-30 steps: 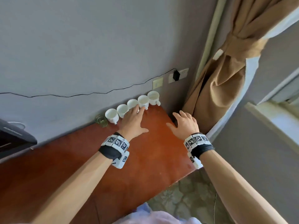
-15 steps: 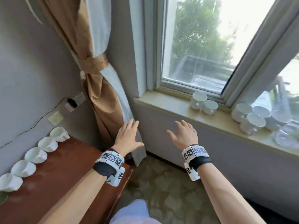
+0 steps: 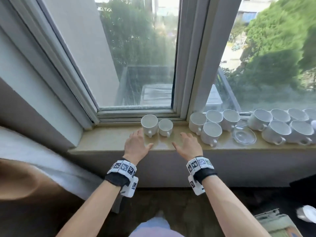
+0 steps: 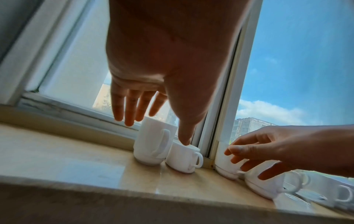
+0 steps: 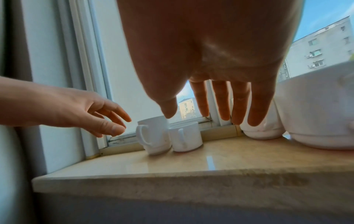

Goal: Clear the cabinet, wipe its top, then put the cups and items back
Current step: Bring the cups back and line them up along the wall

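Observation:
Two white cups stand side by side on the beige windowsill [image 3: 106,141]: a taller cup [image 3: 149,125] [image 4: 153,145] [image 5: 153,134] and a shorter cup [image 3: 165,127] [image 4: 184,157] [image 5: 186,136]. My left hand [image 3: 136,144] [image 4: 151,106] hovers open just in front of the taller cup, touching nothing. My right hand [image 3: 187,145] [image 5: 220,103] is open too, above the sill between the shorter cup and a group of white cups [image 3: 211,132] to the right. Both palms face down with the fingers spread.
Several more white cups [image 3: 277,127] and a clear glass saucer [image 3: 244,136] line the sill to the right. The window frame [image 3: 183,65] rises right behind the cups. A curtain [image 3: 25,177] hangs at lower left. A bag [image 3: 273,223] lies on the floor at lower right.
The view swung from the red cabinet top with its row of cups to the windowsill. Both hands moved with it, empty, and now hover near the two cups on the sill.

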{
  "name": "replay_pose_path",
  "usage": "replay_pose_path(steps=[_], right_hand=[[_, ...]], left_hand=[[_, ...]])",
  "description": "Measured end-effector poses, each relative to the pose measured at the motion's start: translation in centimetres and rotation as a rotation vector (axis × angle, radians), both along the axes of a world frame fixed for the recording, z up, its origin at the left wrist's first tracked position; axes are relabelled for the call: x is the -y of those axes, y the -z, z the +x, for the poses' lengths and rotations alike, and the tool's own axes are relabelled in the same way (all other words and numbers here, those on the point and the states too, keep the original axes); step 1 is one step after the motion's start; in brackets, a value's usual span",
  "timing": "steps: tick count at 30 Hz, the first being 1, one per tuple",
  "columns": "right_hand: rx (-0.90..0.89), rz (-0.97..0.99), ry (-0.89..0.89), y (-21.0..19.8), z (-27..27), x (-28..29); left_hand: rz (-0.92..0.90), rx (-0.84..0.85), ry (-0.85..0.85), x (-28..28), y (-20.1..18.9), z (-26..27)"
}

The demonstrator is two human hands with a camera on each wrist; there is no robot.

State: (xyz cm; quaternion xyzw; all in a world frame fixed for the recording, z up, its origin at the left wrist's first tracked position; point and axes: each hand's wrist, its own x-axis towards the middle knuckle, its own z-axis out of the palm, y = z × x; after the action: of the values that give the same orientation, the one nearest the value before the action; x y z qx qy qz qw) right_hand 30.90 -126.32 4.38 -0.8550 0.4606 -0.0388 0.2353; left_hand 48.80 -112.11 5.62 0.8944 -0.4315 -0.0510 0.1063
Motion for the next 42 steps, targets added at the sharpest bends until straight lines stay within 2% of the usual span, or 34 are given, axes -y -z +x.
replay_pose_path(steps=[6,11,15,20,27,34,42], right_hand=[[0.006,0.100,-0.001,1.1,3.7,3.5],[0.131,0.210,-0.015,1.8,5.9,5.4],[0.176,0.247,-0.036,2.1,6.5,6.9],[0.246,0.390,0.002,2.9,6.5,7.7],[0.270,0.511,0.017,2.3,6.8,8.2],[0.282,0.566,0.055,2.8,7.7,7.2],[0.369,0.723,0.215,3.2,8.2,6.3]], left_hand=[[0.021,-0.051,-0.120,3.9,0.7,1.8],[-0.067,-0.178,-0.249,4.9,0.5,1.9],[-0.092,-0.279,-0.349,5.6,0.5,1.5],[-0.128,-0.392,-0.449,6.3,0.8,0.9],[-0.228,-0.554,-0.540,6.2,1.1,1.4],[-0.303,-0.594,-0.560,6.3,2.0,1.0],[-0.377,-0.618,-0.578,6.8,2.5,-0.1]])
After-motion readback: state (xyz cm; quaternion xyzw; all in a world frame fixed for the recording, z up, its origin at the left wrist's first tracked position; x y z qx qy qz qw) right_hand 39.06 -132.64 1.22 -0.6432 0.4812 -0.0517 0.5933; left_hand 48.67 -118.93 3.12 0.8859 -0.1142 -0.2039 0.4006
